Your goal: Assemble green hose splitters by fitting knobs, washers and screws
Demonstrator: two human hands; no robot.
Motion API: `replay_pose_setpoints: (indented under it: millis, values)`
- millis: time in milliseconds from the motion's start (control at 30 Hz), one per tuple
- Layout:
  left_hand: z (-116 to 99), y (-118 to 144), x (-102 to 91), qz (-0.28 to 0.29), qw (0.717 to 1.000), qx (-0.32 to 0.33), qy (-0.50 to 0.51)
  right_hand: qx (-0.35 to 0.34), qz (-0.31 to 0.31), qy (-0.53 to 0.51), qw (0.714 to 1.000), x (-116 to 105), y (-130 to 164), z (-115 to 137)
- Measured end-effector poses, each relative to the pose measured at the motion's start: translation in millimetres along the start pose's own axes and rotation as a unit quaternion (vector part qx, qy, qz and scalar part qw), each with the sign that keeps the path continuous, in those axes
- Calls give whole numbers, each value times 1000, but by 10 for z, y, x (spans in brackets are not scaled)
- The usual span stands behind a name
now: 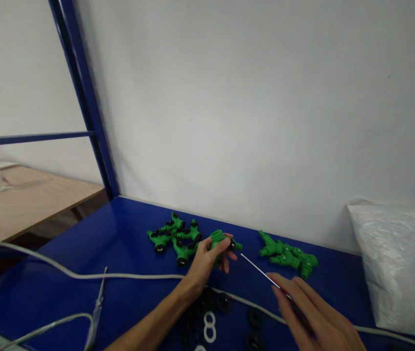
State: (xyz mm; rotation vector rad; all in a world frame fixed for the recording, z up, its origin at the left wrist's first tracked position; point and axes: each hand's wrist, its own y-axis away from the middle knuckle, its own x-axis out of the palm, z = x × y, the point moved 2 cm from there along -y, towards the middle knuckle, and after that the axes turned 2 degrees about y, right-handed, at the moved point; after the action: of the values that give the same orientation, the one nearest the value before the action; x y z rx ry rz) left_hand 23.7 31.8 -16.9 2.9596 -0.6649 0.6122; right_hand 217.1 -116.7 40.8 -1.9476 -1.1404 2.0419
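One green fitting (219, 240) in left hand (207, 258), thin rod (262, 273) in right hand (309, 312)

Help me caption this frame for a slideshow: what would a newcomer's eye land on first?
Bright green fittings on the blue tabletop: a pile with black parts left of center, a plain green pile to the right. Between them, the left hand grips one green fitting while the right hand aims a thin metal rod at it.
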Motion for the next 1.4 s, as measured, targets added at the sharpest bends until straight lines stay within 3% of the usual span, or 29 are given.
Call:
replay_pose_setpoints:
  millis: [133,367,533,733,900,1067,1233,1400]
  values:
    - [-10,21,21,7,1000,0,-2,-46,-8,51,998,-37,-233,133]
    - [-14,54,42,19,1000,-5,-7,-109,-15,149,983,-16,-330,223]
    - [-12,51,40,19,1000,-6,-19,-35,-54,107,992,78,-319,259]
    - [-10,41,35,18,999,-8,-29,11,-16,73,997,229,-155,225]
    - [17,45,34,14,999,-5,-42,-31,-14,112,993,191,-202,230]
    - [8,70,58,8,997,17,-74,0,11,154,988,39,-348,305]
    - [-13,97,94,4,994,17,-107,-61,39,138,988,-71,-192,339]
    - [17,103,125,25,991,11,-131,-22,44,142,989,-33,-170,298]
